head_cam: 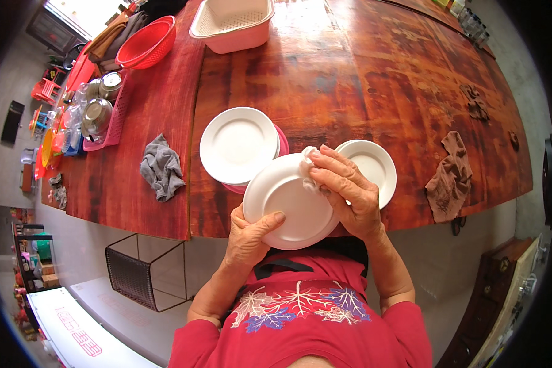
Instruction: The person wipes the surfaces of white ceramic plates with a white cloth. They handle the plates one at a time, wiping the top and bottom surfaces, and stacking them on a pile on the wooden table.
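My left hand [253,232] grips the near left rim of a white plate [296,207], its thumb lying on the face that is towards me. Against the plate's far right rim, my right hand [349,191] presses a crumpled white cloth [309,170]. Beyond the held plate, at left, a stack of white plates [239,145] rests over something pink [283,140] on the wooden table [276,87]. To the right stand smaller white plates [377,170], stacked and partly hidden by my right hand.
A grey cloth [161,168] lies left and a brown cloth [451,179] right. Farther off are a pink basin with a white strainer [237,43], red plastic baskets [147,43] and a pink basket [118,119] of metal bowls. A black-seated stool [129,278] stands below the table's near edge.
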Available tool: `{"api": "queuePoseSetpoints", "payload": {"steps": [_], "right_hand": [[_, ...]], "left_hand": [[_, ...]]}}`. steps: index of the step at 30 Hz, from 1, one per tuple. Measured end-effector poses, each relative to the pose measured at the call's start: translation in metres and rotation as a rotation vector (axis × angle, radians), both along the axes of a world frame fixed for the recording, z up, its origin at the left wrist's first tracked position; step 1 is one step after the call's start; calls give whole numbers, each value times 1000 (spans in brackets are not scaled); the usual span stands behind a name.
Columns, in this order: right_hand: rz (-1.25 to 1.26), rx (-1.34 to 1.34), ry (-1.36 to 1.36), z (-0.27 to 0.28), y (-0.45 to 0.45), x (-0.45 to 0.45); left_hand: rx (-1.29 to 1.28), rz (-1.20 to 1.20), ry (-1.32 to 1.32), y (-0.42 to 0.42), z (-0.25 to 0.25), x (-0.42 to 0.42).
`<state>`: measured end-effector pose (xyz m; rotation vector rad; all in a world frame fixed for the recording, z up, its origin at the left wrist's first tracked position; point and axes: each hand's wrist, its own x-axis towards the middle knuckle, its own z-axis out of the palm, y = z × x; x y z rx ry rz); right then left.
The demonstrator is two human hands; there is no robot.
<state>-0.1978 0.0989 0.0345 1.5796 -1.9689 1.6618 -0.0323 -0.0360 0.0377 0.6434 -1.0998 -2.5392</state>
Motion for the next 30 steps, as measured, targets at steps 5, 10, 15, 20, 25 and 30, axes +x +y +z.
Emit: {"api": "queuePoseSetpoints", "payload": {"steps": [5,10,15,20,25,30], "right_hand": [[-104,-7,-26,-12,12,17],[-157,22,30,-17,27,38],[-165,8,66,-20,37,48],[-114,-34,-7,-9,24,20],[-11,-41,-309,1,6,1],[-48,-6,-237,-3,4,1]], "left_hand": [[70,5,0,3,-9,-2],[120,47,-14,0,-13,-1],[149,28,-1,-4,-14,1],[95,29,-7,-2,-9,2],[73,35,-27,-2,-4,3],[92,73,-24,1,-3,-3]]}}
